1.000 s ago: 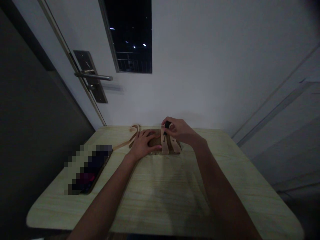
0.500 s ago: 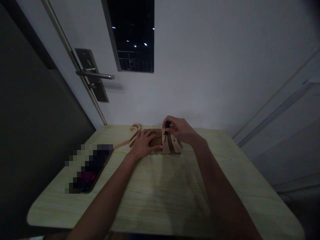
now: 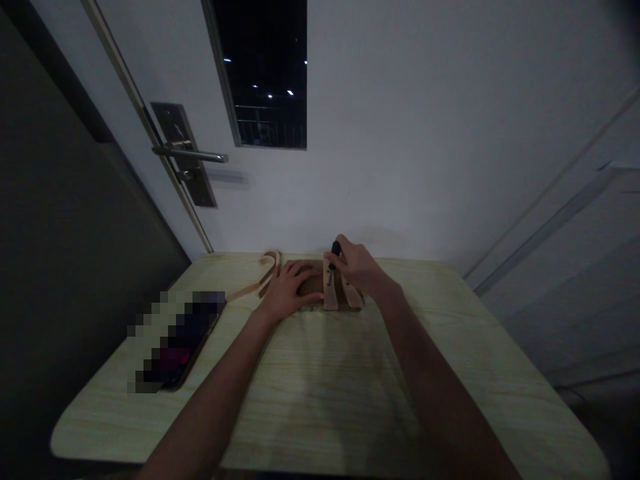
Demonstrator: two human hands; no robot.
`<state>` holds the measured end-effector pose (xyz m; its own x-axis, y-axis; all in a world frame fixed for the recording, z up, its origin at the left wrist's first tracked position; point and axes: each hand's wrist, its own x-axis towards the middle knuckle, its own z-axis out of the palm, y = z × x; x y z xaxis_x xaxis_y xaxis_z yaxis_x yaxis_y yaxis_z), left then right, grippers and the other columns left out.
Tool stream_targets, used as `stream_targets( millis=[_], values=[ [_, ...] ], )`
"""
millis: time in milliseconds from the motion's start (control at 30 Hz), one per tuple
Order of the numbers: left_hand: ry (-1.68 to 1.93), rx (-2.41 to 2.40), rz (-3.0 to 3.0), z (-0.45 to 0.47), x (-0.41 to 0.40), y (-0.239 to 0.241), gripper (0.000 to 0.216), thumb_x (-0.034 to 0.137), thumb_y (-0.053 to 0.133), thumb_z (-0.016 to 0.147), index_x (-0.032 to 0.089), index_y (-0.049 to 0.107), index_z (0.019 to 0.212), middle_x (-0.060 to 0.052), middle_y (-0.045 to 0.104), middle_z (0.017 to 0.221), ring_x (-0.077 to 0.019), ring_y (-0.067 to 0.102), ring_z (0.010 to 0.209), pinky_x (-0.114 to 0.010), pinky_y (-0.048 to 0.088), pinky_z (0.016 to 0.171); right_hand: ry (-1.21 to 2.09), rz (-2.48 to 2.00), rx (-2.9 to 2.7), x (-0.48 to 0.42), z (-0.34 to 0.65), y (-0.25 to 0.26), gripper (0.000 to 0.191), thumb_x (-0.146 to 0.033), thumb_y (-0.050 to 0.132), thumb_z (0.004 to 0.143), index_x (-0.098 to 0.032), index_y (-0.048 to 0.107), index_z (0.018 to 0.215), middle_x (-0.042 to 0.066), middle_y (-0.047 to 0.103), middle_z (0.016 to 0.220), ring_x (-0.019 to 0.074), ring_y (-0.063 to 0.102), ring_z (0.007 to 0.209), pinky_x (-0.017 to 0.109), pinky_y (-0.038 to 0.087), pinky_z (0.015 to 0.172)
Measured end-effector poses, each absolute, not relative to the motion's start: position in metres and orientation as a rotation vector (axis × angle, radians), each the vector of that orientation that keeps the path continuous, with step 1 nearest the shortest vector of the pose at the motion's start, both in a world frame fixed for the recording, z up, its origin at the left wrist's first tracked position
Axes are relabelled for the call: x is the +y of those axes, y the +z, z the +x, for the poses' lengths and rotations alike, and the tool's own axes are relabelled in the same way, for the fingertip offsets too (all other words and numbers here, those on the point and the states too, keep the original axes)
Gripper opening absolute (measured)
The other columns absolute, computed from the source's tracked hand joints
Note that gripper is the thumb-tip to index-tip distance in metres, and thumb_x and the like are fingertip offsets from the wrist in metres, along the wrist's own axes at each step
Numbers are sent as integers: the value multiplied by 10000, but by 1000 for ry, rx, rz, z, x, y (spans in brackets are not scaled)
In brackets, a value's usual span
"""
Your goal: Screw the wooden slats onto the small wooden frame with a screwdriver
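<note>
A small wooden assembly [image 3: 331,297] rests near the back edge of the table, with pale upright strips at its right side. My left hand [image 3: 289,287] lies over its left part, fingers and thumb spread and pressing on the wood. Closed around the black handle of a screwdriver [image 3: 335,250], my right hand [image 3: 361,267] is above the strips. The screwdriver's shaft points down at a dark spot, likely a screw, in the left strip; I cannot tell whether its tip is seated. Behind my left hand a curved, hook-ended wooden piece [image 3: 271,256] sticks up.
A phone [image 3: 193,343], partly pixelated, lies on the left of the pale wooden table [image 3: 320,400]. A white door [image 3: 400,133] with a metal handle [image 3: 193,155] and a dark window stands right behind the table's back edge.
My right hand has turned slightly around the screwdriver, and the handle now leans a little differently. My left hand stays on the wooden assembly. The view has shifted slightly.
</note>
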<state>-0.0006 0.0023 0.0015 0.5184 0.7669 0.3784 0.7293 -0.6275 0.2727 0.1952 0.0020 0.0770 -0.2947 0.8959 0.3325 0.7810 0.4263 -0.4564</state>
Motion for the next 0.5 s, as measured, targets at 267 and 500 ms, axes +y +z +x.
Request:
stream_targets(
  millis=[267,500],
  values=[
    [761,1233,2656,-3,9,-2,527,597,581,786,314,563,1230,-43,522,1282,-281,412,1193,-518,293,1052,356,-1384,-2108,3,193,74,131,-320,467,873,-198,430,843,-21,469,591,112,386,509,252,253,516],
    [806,1139,2665,-4,12,-4,540,609,570,787,284,577,1219,-60,526,1266,-257,433,1173,-458,330,1034,376,-1345,-2110,6,197,73,120,-308,476,850,-201,434,818,4,518,649,129,455,581,258,289,551]
  ],
)
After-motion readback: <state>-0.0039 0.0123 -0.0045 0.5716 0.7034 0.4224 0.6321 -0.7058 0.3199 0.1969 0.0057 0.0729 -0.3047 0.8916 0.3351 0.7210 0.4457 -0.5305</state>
